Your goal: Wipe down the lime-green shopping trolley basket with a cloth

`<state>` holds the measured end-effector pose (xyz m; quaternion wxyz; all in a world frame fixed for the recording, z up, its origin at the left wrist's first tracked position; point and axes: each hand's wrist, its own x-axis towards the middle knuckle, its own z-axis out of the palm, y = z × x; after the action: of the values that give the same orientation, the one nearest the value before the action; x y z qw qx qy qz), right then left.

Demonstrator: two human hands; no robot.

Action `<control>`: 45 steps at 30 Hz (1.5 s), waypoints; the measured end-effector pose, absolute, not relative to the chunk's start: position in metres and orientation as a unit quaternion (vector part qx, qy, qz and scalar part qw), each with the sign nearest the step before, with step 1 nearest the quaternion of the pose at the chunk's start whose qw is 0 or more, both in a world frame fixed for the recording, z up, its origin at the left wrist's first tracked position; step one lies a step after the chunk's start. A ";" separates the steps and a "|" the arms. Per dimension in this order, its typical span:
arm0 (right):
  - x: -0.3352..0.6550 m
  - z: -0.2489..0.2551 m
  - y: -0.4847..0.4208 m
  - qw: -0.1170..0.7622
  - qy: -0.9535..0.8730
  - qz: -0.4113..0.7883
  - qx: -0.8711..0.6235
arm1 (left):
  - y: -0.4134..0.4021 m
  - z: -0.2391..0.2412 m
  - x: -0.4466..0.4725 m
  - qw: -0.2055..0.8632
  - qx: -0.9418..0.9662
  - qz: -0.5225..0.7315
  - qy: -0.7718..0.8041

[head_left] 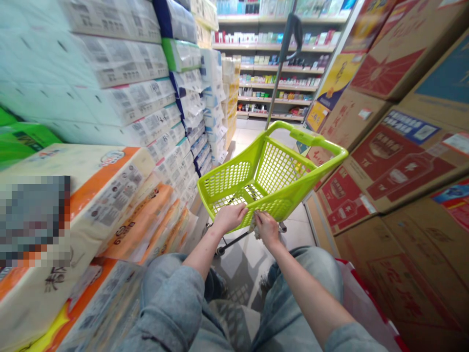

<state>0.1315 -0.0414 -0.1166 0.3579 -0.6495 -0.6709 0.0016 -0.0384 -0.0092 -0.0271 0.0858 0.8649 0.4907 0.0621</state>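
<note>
Lime-green shopping basket [273, 178] on wheeled frame, in narrow aisle between stacked tissue packs [120, 195] and cardboard cartons [388, 166]. Near rim gripped by left hand [230, 217], fingers curled over edge. Right hand [266, 229] closed on crumpled cloth [253, 226], pressed against basket's near wall. Stocked shelves [274, 63] beyond.

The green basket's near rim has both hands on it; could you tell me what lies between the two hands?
In the head view, only the green basket rim lies between the left hand and the right hand, which presses a crumpled pale cloth against it.
</note>
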 end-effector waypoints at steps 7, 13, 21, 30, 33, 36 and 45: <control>0.141 -0.112 -0.051 0.356 -0.701 0.020 -0.618 | -0.009 -0.025 -0.039 0.095 0.865 0.063 0.490; 0.129 -0.102 -0.051 0.352 -0.723 -0.004 -0.594 | -0.011 -0.025 -0.037 0.103 0.859 0.064 0.497; 0.128 -0.101 -0.050 0.315 -0.742 -0.028 -0.591 | -0.009 -0.027 -0.040 0.089 0.867 0.065 0.486; 0.152 -0.111 -0.054 0.341 -0.695 -0.039 -0.632 | -0.010 -0.022 -0.038 0.104 0.861 0.049 0.495; 0.159 -0.119 -0.054 0.347 -0.665 -0.029 -0.661 | -0.009 -0.024 -0.039 0.094 0.866 0.051 0.488; 0.160 -0.125 -0.054 0.345 -0.672 -0.026 -0.655 | -0.009 -0.026 -0.039 0.089 0.869 0.055 0.484; 0.131 -0.128 -0.042 0.298 -0.688 0.009 -0.661 | -0.008 -0.029 -0.039 0.093 0.868 0.064 0.484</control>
<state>0.1309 -0.0420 -0.1278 0.2981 -0.6611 -0.6884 0.0094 -0.0394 -0.0075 -0.0287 0.0931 0.8678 0.4840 0.0639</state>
